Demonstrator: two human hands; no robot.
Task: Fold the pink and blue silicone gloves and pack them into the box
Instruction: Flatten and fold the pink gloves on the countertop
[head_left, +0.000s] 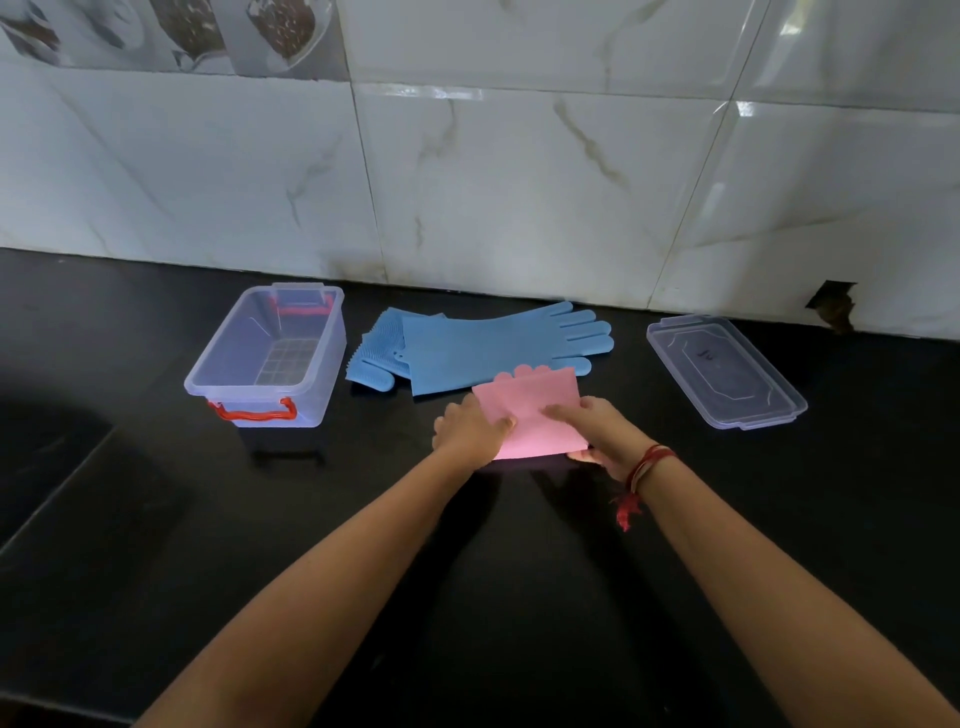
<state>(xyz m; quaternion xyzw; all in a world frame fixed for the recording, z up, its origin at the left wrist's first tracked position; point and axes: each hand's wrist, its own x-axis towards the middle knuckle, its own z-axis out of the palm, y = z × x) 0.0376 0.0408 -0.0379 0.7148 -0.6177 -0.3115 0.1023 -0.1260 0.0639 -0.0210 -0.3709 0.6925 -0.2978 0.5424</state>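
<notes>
While both hands, left (470, 428) and right (597, 434), grip it, the pink glove (532, 413) lies folded flat, fingertips peeking out.

Pretty clearly a home kitchen. A black stone counter (156, 519) is backed by glossy marble-look wall tiles (519, 182). Food pictures (197, 31) are printed on some.

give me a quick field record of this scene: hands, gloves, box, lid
left hand: grips the pink glove's left edge
right hand: grips its right edge
pink glove: folded, held over the black counter
blue gloves: flat on the counter behind it, not folded
box: open, empty, left of the gloves
lid: off, lying at right
</notes>
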